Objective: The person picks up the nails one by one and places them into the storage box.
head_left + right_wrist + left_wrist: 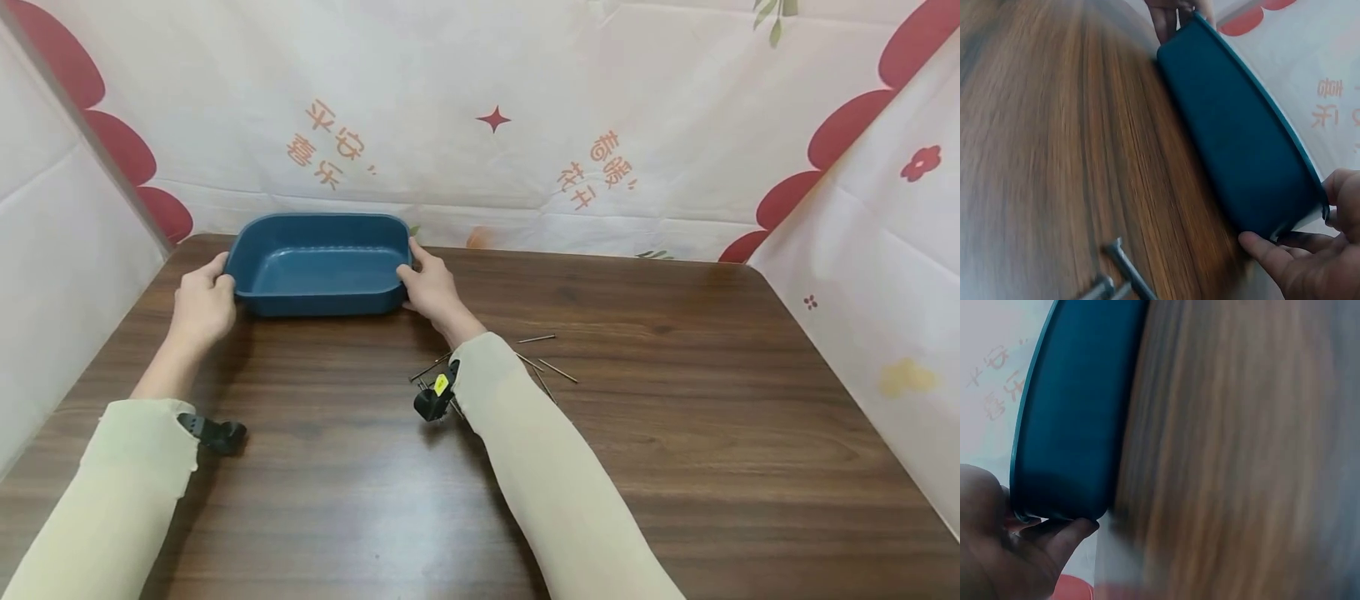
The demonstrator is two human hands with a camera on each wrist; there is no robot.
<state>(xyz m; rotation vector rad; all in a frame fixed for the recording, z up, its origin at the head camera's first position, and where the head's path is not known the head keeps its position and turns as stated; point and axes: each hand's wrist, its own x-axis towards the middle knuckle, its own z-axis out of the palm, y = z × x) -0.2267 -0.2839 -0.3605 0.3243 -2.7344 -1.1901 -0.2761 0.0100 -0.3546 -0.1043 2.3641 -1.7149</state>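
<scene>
- A blue box is at the far edge of the bench, close to the far left corner. Its long sides run along the far edge, and its open top faces up. I can't tell if its bottom touches the wood.
- The left hand holds the left end of the box. Its fingers are bent and pinch the end wall, only as far apart as the box between them.
- The right hand holds the right end the same way. The thumb goes over the rim, and other fingers press the outside and reach down low.
- Some thin metal nails lie spread out near the middle of the bench, nearer the far edge than the near edge. The right arm hides some of them. The right wrist view shows flat heads on a few.
- Both arms have pale sleeves. They reach in from the near edge.
- A little black camera sits at the left cuff. Another black camera with a yellow mark sits at the right cuff.
- Behind the far edge hangs a white cloth with a red star and orange writing.
</scene>
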